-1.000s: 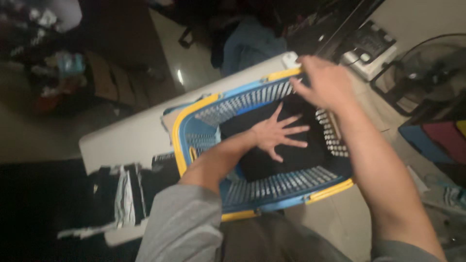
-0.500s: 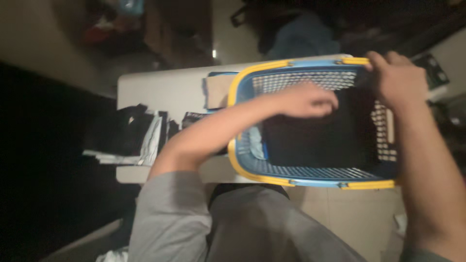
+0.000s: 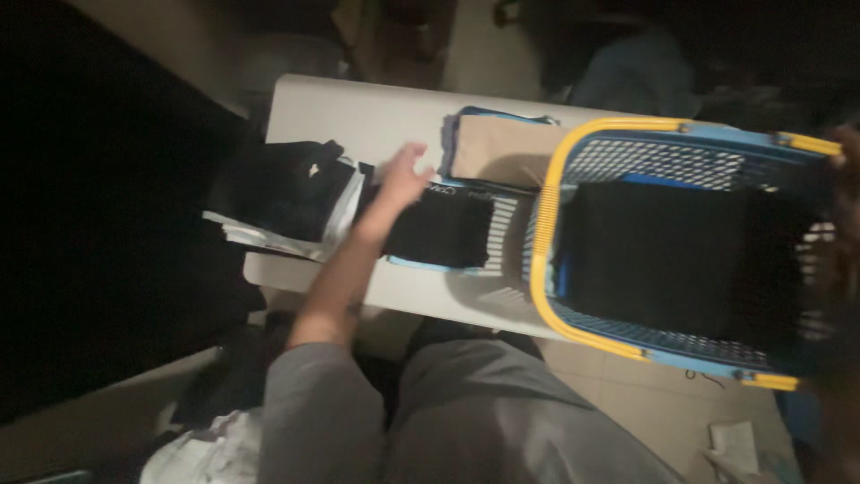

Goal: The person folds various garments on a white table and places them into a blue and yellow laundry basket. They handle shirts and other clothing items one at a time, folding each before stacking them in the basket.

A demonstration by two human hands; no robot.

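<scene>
The left hand (image 3: 405,172), now out of the laundry basket (image 3: 573,170), hovers open and empty above folded black cloth (image 3: 443,229); right hand (image 3: 847,143) grip unclear.

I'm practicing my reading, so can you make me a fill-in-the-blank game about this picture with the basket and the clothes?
1. The blue basket has a rim coloured ____.
2. The folded cloth lying inside the basket is coloured ____.
3. The left hand reaches over the table with its fingers spread ____.
4. The folded tan cloth lies on the table, ____ the basket.

Missing words: yellow; black; open; outside
</scene>
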